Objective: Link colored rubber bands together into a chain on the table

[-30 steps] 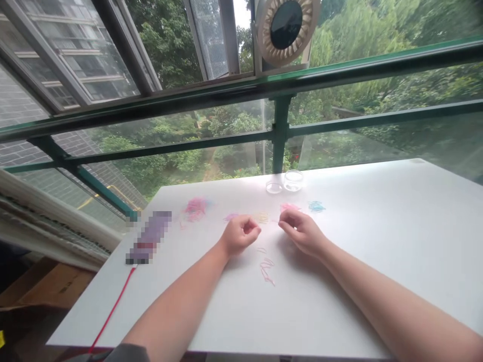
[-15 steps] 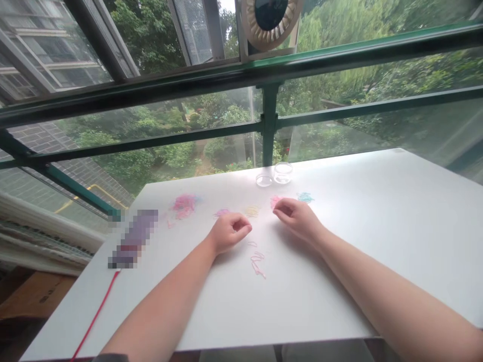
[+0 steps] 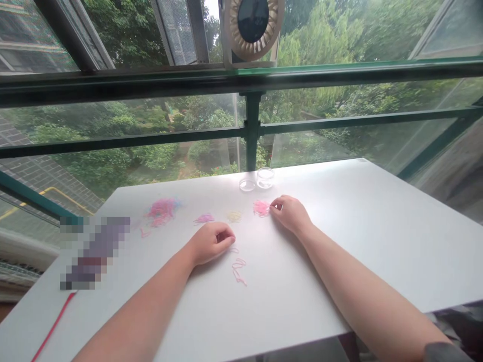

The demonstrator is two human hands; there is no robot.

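Note:
My right hand (image 3: 290, 213) is closed in a pinch at the right edge of a pink pile of small rubber bands (image 3: 260, 207). What lies between its fingertips is too small to make out. With fingers curled and thumb against them, my left hand (image 3: 212, 242) rests on the table beside some loose pink rubber bands (image 3: 238, 269); whatever it holds is hidden. A yellow pile of bands (image 3: 234, 216) and a purple pile (image 3: 204, 218) lie just beyond it. Farther left spreads a larger mixed pile (image 3: 163, 211), mostly pink with some blue.
A clear round jar (image 3: 265, 178) and a shallow clear lid (image 3: 247, 186) stand at the back of the white table (image 3: 302, 311). On the left lies a blurred-out flat object (image 3: 98, 251) with a red cord (image 3: 55, 324). Behind runs a green railing (image 3: 169, 137) before windows.
The view has turned to the right and levelled. My right hand has shifted from over the pink pile to its right edge, and the teal pile is now hidden from sight. My left hand stays nearly put.

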